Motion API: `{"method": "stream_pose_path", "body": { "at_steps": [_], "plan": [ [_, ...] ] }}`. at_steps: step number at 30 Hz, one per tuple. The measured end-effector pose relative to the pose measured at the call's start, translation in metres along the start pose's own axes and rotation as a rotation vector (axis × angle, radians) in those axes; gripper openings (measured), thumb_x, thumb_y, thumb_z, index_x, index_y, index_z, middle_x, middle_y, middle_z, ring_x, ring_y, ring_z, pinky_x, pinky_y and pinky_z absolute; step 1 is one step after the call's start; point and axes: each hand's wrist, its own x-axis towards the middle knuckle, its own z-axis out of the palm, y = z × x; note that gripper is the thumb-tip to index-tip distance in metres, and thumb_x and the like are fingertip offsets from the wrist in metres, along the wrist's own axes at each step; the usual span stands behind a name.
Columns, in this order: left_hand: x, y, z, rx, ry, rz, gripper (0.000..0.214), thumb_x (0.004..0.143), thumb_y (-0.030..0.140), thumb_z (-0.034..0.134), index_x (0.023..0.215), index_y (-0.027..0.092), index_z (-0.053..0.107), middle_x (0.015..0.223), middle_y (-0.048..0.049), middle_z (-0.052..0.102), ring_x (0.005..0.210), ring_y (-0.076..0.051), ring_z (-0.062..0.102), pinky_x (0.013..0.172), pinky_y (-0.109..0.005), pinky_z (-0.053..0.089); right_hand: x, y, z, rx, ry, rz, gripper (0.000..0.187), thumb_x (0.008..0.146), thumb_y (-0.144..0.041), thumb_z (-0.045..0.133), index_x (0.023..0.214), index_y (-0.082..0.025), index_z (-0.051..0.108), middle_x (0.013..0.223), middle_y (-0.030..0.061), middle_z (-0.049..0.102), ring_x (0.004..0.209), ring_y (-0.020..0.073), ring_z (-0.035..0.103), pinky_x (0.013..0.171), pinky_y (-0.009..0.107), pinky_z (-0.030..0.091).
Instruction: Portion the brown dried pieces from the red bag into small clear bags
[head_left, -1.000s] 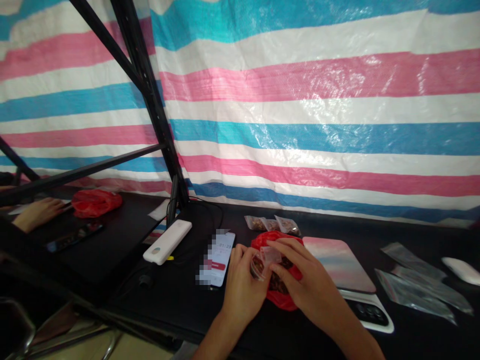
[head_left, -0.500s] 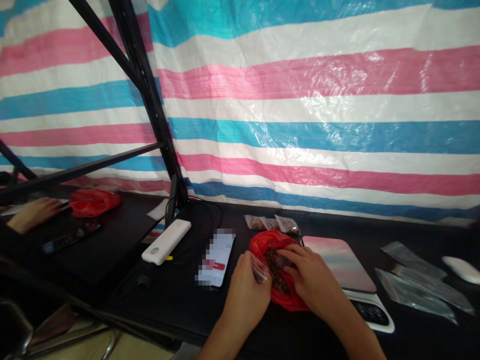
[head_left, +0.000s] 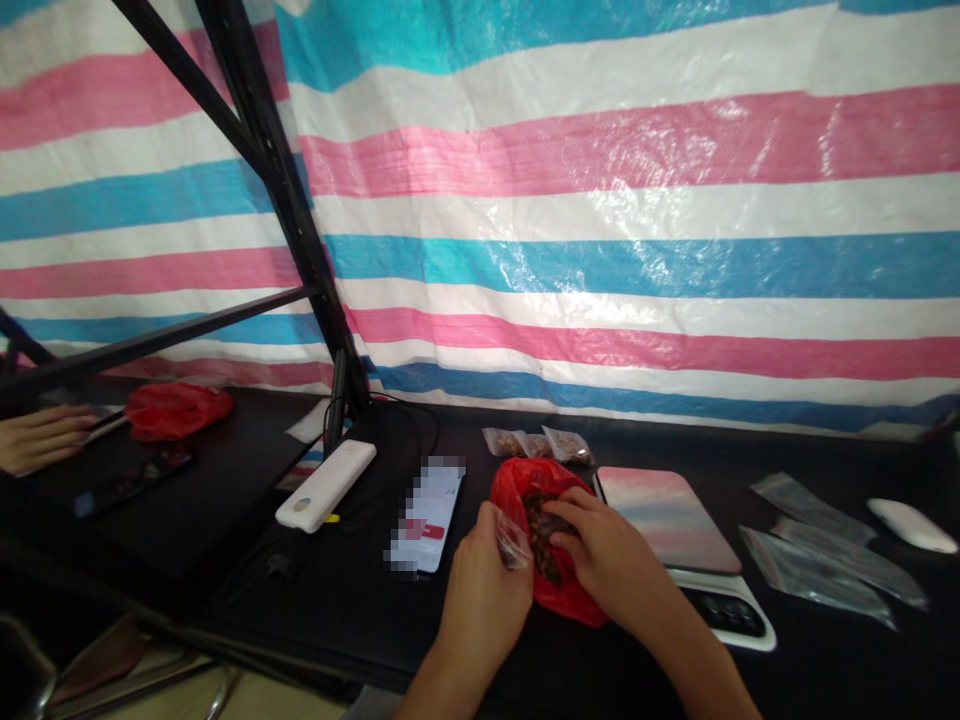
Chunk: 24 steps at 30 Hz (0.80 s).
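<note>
A small clear zip bag (head_left: 513, 540) is pinched in my left hand (head_left: 486, 575), at the left edge of a red plastic bag (head_left: 576, 595). The red bag lies opened out, with dried brown and greenish pieces (head_left: 541, 540) in it. My right hand (head_left: 604, 545) reaches over its right side, fingers curled down among the pieces. Thumb and forefinger show a gap, and what the fingertips hold is hidden. Just behind the red bag lie filled small clear bags (head_left: 536, 444). To the right is a kitchen scale (head_left: 667, 515) with a pink and grey plate.
Flat clear zip bags (head_left: 817, 570) and a white mouse-like object (head_left: 911, 525) lie at the right. A phone (head_left: 431, 520) and a white power bank (head_left: 326, 487) are on the left. Beyond a black frame post (head_left: 300, 230), another person's hand (head_left: 45, 438) is beside another red bag (head_left: 178, 410).
The view has turned slightly right, so most things sit further left. My right hand's fingers have shifted slightly within the red bag. The other person's hand has moved left.
</note>
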Motion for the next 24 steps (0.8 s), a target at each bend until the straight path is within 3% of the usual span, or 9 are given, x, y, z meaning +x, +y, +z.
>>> {"method": "stream_pose_path", "body": {
  "at_steps": [8, 13, 19, 24],
  "plan": [
    [0.009, -0.005, -0.002, -0.196, 0.073, 0.022, 0.015, 0.088, 0.02, 0.056, 0.08, 0.025, 0.044, 0.067, 0.0068, 0.049, 0.061, -0.014, 0.052, 0.062, -0.025, 0.039, -0.001, -0.002, 0.004, 0.16, 0.032, 0.044, 0.037, 0.091, -0.018, 0.053, 0.122, -0.023, 0.073, 0.123, 0.0082, 0.073, 0.109, 0.025, 0.068, 0.098, 0.039, 0.049],
    [0.012, -0.006, -0.003, -0.156, 0.135, 0.058, 0.009, 0.089, 0.027, 0.059, 0.082, 0.022, 0.056, 0.076, 0.0018, 0.058, 0.071, -0.017, 0.057, 0.067, -0.027, 0.042, 0.001, 0.004, 0.0, 0.276, 0.155, 0.04, 0.034, 0.092, -0.02, 0.052, 0.119, -0.023, 0.071, 0.124, 0.0093, 0.071, 0.112, 0.0245, 0.067, 0.102, 0.041, 0.048],
    [0.012, -0.005, -0.002, -0.201, 0.032, 0.045, 0.009, 0.09, 0.026, 0.059, 0.087, 0.02, 0.065, 0.084, -0.0022, 0.069, 0.078, -0.019, 0.065, 0.072, -0.028, 0.047, -0.003, -0.011, -0.007, 0.353, 0.22, -0.116, 0.034, 0.094, -0.022, 0.054, 0.124, -0.026, 0.07, 0.13, 0.0079, 0.068, 0.122, 0.0238, 0.063, 0.109, 0.042, 0.047],
    [0.011, -0.004, 0.0, -0.212, 0.028, 0.064, 0.012, 0.088, 0.021, 0.06, 0.096, 0.021, 0.068, 0.095, -0.0044, 0.073, 0.086, -0.02, 0.069, 0.078, -0.029, 0.051, -0.006, -0.026, 0.002, 0.138, 0.236, -0.245, 0.044, 0.095, -0.013, 0.049, 0.131, -0.029, 0.069, 0.135, 0.0072, 0.066, 0.12, 0.0269, 0.064, 0.106, 0.048, 0.051]
  ]
}}
